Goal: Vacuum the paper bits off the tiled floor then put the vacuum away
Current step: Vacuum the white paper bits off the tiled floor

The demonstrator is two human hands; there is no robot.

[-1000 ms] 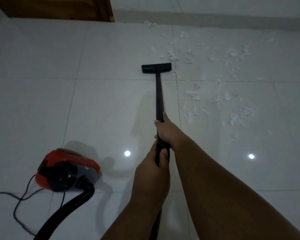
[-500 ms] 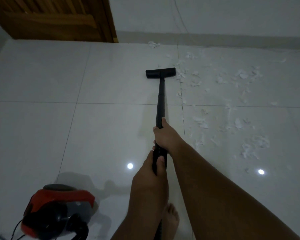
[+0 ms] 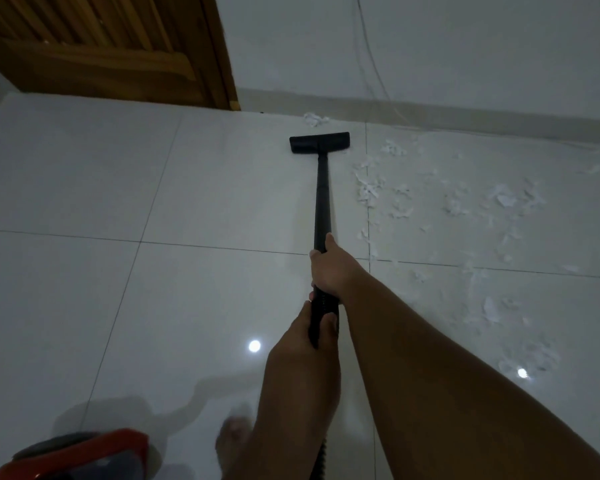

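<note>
Both hands are wrapped around the black vacuum wand, one above the other. The right hand sits higher up, fingers clenched round the tube with the thumb lying along it; the left hand grips just below, almost touching the right. The wand runs straight ahead to the flat black floor head, which rests on the white tiled floor close to the far wall. Just right of the head and wand, torn paper bits lie scattered over the tiles, spreading out to the right and back towards the person; a small clump sits against the skirting just beyond the head. The red vacuum body is at the bottom left, partly cut off by the edge of view. A bare foot, blurred, stands on the floor beside the left forearm. A wooden door fills the far left corner.
</note>
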